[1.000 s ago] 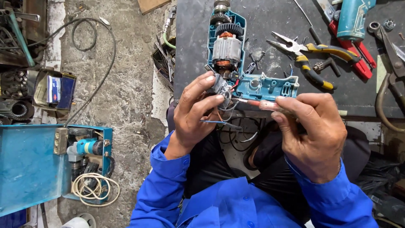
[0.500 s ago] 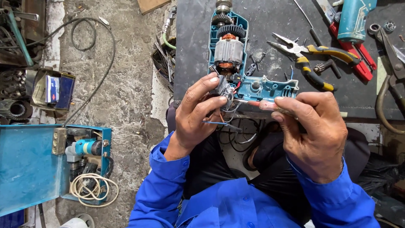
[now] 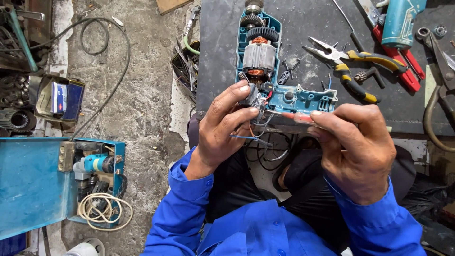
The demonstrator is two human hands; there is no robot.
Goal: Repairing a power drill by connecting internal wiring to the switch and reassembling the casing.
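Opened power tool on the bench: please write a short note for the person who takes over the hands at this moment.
Left hand: its grip pinches a small grey part with wires at the handle end of the opened power tool.
Right hand: holds a red-handled screwdriver, tip at the same part.
Tool lies on the dark bench, top cover off, motor exposed; pliers and loose screws beside it.
Done: housing opened.
Left: wires loose, cover not back on.

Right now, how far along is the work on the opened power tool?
Done: the teal housing lies open, motor exposed. In hand: left hand pinches the switch block; right hand works a red-handled screwdriver at it. Left: loose screws remain on the bench.
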